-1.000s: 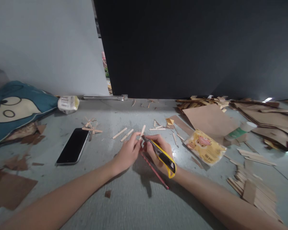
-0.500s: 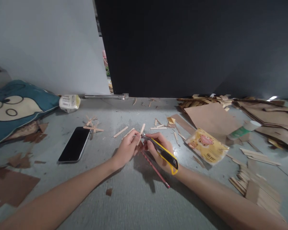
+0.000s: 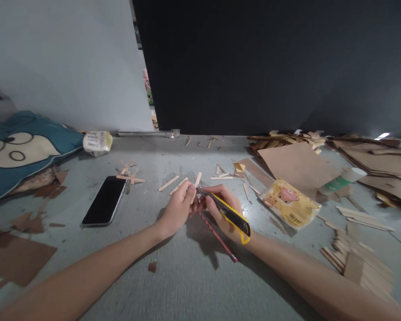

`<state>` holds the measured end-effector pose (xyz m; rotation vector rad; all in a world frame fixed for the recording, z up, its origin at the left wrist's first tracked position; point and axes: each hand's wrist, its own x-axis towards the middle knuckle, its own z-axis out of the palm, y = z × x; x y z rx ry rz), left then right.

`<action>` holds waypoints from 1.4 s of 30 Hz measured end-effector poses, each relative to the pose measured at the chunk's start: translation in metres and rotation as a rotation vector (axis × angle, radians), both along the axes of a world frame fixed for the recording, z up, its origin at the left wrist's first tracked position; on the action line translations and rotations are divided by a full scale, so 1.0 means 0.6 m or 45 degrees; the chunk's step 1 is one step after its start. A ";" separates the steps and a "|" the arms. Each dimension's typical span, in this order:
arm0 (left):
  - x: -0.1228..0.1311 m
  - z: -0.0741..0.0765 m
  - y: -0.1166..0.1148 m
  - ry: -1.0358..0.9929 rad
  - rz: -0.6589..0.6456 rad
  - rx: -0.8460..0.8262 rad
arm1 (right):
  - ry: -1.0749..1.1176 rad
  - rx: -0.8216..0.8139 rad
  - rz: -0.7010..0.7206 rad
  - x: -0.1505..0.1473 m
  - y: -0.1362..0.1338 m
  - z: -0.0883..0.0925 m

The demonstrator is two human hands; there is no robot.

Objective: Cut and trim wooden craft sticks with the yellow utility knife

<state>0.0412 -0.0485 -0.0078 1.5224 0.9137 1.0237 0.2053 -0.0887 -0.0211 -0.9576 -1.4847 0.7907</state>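
**Knife tip at a stick, mid-floor**

I see the grey floor (image 3: 187,285), then a black smartphone (image 3: 104,200) lying left. My right hand (image 3: 222,209) is wrapped tight around a yellow-and-black utility knife (image 3: 229,214). My left hand (image 3: 177,207) pinches a pale wooden craft stick (image 3: 196,182), the knife's tip just beside it. A thin red pencil (image 3: 218,236) lies near.

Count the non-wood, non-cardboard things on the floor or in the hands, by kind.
Utility knife, in the right hand: 1
Phone: 1
Red pencil: 1
Yellow packet: 1
Glue bottle: 1
Cushion: 1
Total: 6
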 end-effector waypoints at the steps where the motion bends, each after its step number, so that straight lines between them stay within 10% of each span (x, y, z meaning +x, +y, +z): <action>1: 0.001 0.000 0.000 -0.009 -0.007 -0.007 | 0.010 0.006 -0.005 -0.001 0.000 0.001; 42: 0.011 0.012 -0.015 -0.116 -0.098 -0.257 | 0.156 -0.077 -0.023 0.002 -0.013 0.022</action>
